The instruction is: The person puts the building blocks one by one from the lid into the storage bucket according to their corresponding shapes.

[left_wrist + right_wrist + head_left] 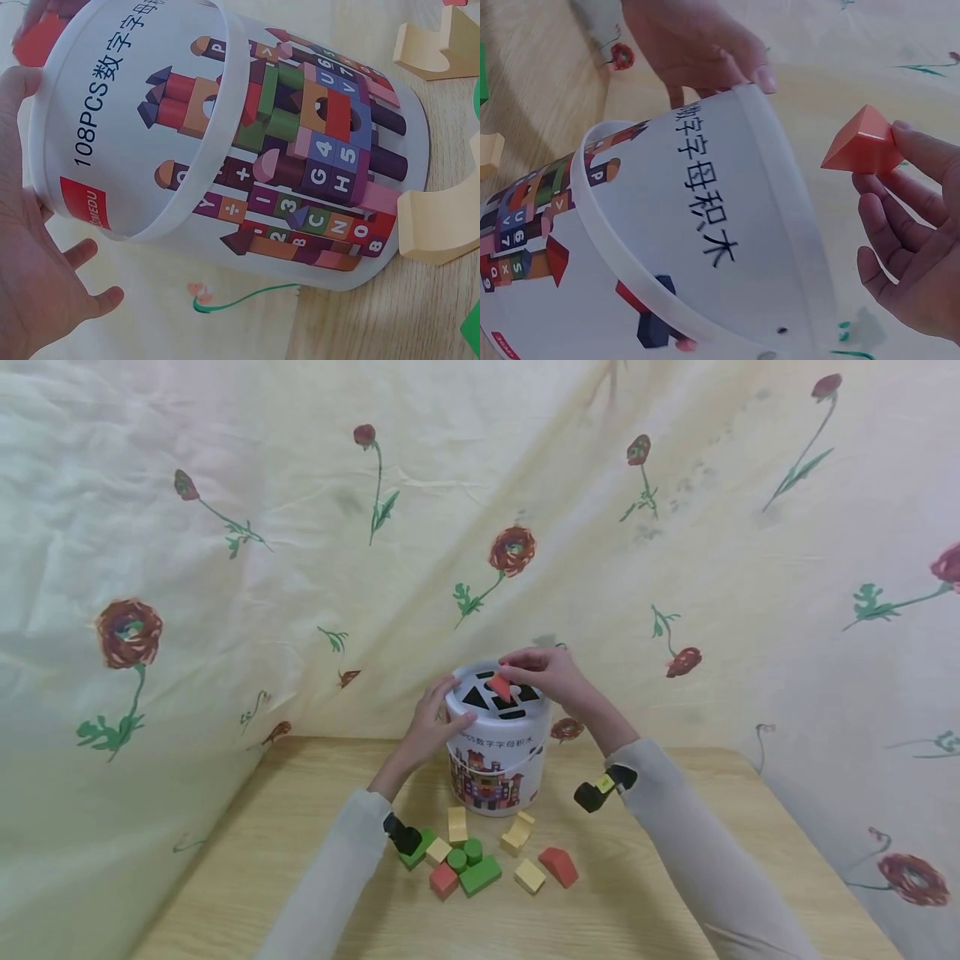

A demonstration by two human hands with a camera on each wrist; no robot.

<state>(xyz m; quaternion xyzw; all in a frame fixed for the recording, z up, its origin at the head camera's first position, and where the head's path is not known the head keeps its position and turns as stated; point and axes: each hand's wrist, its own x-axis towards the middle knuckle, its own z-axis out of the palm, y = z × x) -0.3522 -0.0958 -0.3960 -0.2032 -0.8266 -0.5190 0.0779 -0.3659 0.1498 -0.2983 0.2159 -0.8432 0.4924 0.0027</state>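
Observation:
A white toy-block bucket stands upright at the back of the table, its lid cut with dark shaped holes. My left hand rests against the lid's left rim, its thumb near the front edge and fingers spread along the side. Between thumb and fingertips, my right hand pinches a red triangular block above the lid. The right wrist view shows this block beyond the rim, a pointed end toward the bucket.
In front of the bucket lie several loose blocks: a green rectangular block, a red cube, a red arched block, a yellow block and curved yellow blocks. A flowered cloth hangs behind the wooden table.

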